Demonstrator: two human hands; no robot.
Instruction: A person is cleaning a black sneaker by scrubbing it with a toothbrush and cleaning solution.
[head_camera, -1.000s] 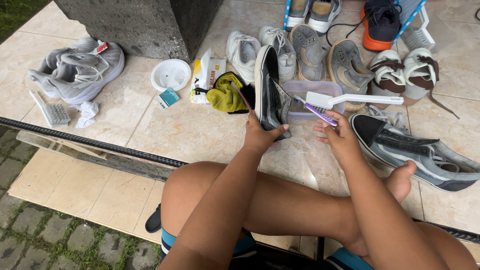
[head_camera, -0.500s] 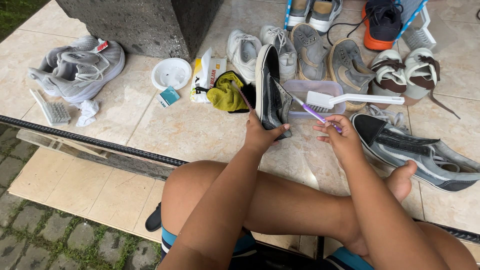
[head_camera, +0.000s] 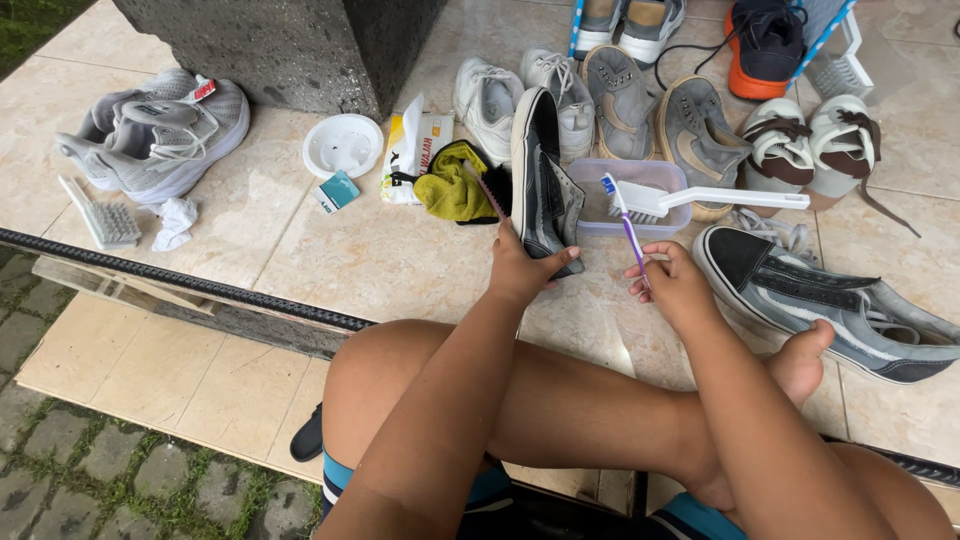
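My left hand (head_camera: 522, 268) grips the heel end of a black and grey sneaker (head_camera: 543, 180), which stands on its side on the tiled floor with the white sole edge to the left. In my right hand (head_camera: 672, 285) I hold a purple toothbrush (head_camera: 624, 222) upright, its blue and white head beside the shoe. The matching sneaker (head_camera: 830, 300) lies flat on the tiles to the right, next to my bare foot (head_camera: 798, 360). I sit cross-legged behind both.
A clear plastic tub (head_camera: 640, 198) with a white brush (head_camera: 700, 200) across it stands behind the toothbrush. Yellow cloth (head_camera: 450, 190), a white lid (head_camera: 342, 146), a small scrub brush (head_camera: 100, 215), grey running shoes (head_camera: 155, 135) and several other shoes line the back. A stone pillar (head_camera: 290, 45) rises at top left.
My right hand has raised the toothbrush slightly, closer to the upright shoe. The left hand and the shoe stay in place.
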